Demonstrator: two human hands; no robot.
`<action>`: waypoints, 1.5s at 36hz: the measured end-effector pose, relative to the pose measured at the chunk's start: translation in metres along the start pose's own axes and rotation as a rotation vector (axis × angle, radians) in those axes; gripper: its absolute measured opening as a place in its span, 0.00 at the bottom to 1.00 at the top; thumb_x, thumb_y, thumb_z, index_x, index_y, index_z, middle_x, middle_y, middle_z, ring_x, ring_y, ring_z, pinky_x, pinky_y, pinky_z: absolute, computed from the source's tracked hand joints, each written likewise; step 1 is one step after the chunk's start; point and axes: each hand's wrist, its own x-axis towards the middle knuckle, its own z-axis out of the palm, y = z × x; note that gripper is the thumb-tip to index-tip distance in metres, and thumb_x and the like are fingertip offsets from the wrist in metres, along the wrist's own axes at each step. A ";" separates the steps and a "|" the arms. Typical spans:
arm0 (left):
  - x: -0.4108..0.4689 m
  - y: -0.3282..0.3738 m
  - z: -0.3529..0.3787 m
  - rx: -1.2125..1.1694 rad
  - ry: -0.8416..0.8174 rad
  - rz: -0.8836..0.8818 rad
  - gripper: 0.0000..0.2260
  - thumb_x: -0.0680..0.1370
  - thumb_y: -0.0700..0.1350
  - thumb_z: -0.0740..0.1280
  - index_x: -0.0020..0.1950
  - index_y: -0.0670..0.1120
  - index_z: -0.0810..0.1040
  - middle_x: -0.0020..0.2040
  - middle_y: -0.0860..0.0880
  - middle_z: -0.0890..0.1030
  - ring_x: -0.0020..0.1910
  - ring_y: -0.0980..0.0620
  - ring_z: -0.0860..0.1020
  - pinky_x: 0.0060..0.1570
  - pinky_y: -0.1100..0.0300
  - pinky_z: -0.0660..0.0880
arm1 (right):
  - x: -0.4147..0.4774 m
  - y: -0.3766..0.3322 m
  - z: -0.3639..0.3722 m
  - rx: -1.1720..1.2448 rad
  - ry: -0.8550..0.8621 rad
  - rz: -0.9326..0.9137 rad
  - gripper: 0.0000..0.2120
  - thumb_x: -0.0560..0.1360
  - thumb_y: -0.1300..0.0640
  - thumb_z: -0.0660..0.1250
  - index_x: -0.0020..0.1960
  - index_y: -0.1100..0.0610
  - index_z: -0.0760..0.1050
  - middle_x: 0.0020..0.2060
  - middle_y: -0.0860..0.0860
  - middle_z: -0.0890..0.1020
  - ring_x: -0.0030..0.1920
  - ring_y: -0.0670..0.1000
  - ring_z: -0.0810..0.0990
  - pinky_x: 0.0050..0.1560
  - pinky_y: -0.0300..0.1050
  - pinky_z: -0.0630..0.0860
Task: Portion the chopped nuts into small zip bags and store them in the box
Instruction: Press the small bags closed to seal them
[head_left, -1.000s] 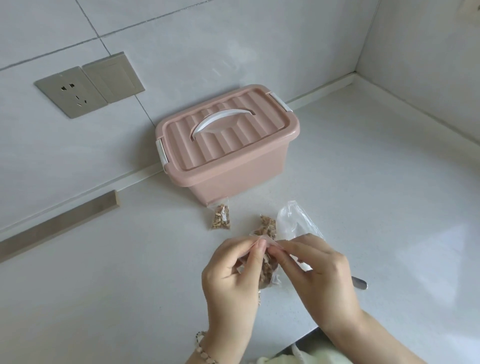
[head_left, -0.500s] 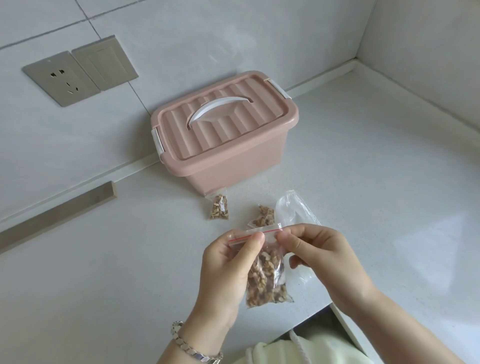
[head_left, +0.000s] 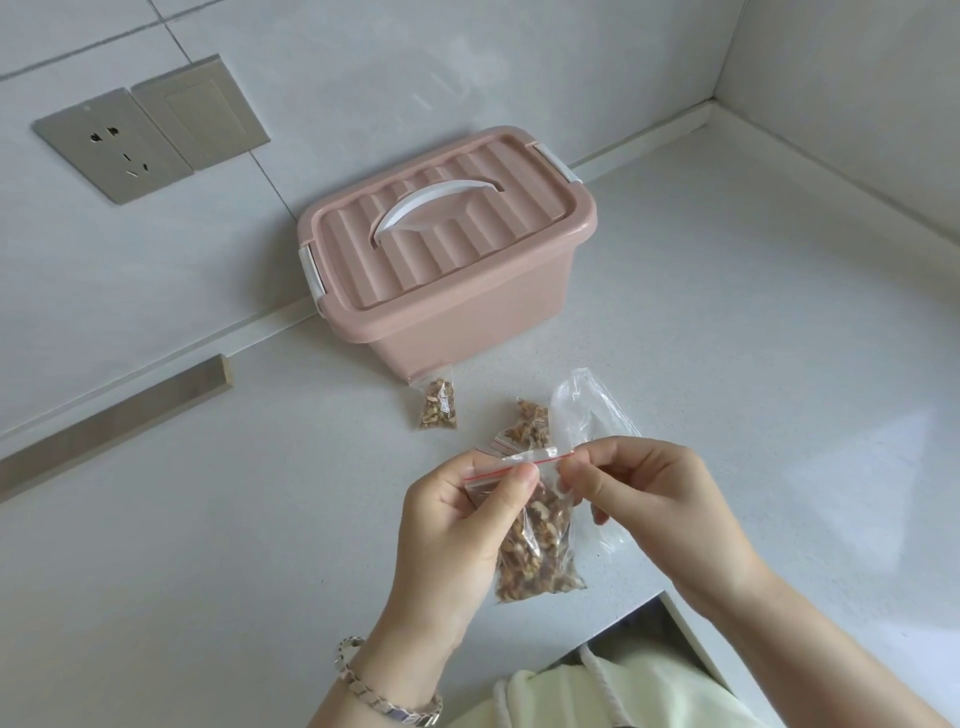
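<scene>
Hands: your left hand (head_left: 457, 525) and right hand (head_left: 654, 499) pinch the seal of the zip bag (head_left: 543, 512), so the nuts (head_left: 535, 566) hang below.
Storage: box (head_left: 467, 312) closed, near.

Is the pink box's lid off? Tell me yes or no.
No, the lid sits flat on the pink box, covering its whole top.

Zip bag (head_left: 545, 499) of chopped nuts (head_left: 530, 566) hangs upright, pinched at its red-striped top; second filled bag (head_left: 439, 406) lies at the pink box (head_left: 467, 312), lid shut; third filled bag (head_left: 527, 423) lies nearby
</scene>
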 end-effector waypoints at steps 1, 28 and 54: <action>0.000 -0.001 -0.001 0.015 -0.015 0.009 0.03 0.66 0.47 0.73 0.37 0.49 0.83 0.36 0.47 0.84 0.38 0.50 0.80 0.42 0.62 0.76 | 0.000 0.000 0.000 -0.017 -0.014 -0.003 0.07 0.62 0.49 0.70 0.34 0.52 0.83 0.32 0.50 0.83 0.32 0.44 0.77 0.34 0.33 0.70; -0.003 0.002 -0.006 0.084 -0.039 -0.090 0.08 0.60 0.46 0.73 0.36 0.45 0.85 0.35 0.46 0.84 0.36 0.54 0.82 0.38 0.66 0.75 | -0.003 0.007 -0.006 -0.171 -0.007 -0.012 0.07 0.60 0.50 0.72 0.33 0.53 0.83 0.31 0.51 0.84 0.32 0.54 0.76 0.37 0.43 0.71; -0.002 0.002 -0.021 -0.025 0.079 -0.173 0.09 0.55 0.47 0.73 0.31 0.45 0.83 0.34 0.45 0.83 0.37 0.49 0.79 0.46 0.54 0.76 | 0.003 0.007 -0.004 -0.436 -0.064 -0.112 0.06 0.70 0.56 0.72 0.35 0.48 0.79 0.34 0.41 0.81 0.35 0.42 0.75 0.39 0.32 0.70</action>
